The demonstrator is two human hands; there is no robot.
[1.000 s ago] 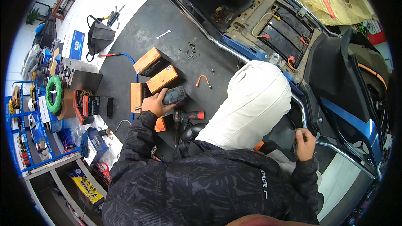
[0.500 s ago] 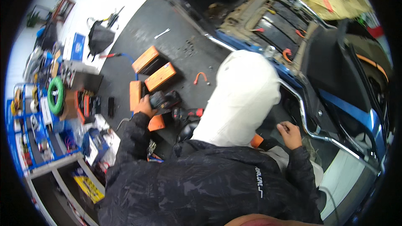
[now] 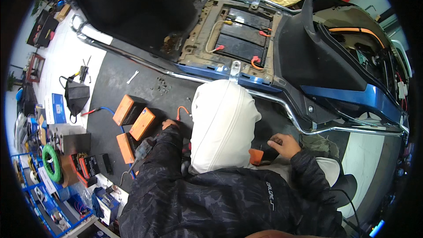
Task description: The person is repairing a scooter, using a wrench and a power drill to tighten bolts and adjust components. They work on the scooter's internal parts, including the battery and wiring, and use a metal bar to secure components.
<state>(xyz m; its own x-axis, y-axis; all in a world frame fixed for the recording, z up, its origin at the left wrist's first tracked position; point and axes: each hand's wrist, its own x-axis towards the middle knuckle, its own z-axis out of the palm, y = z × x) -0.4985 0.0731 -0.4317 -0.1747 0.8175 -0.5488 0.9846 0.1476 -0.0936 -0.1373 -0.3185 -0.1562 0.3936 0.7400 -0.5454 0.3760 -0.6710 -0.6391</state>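
My left hand is low over the dark floor mat, between an orange-topped battery and a short orange cable. Its fingers look curled, and whatever they hold is hidden. Beside my left sleeve lies a grey and black power tool, partly covered by the arm. My right hand hovers right of my white-trousered knee, thumb and fingers drawn together. Something thin and tiny may be at its fingertips, too small to name. Just left of it is an orange block-shaped thing, partly hidden by my leg.
Ahead stands a blue vehicle body with a chrome side rail and an open bay of black batteries. More orange-topped batteries, a wrench and scattered small hardware lie on the mat. A green coil and blue shelving are at left.
My left hand has left the power tool and moved forward and right, toward the orange cable. My right hand stays near my knee, fingers still drawn in. The view has turned toward the vehicle.
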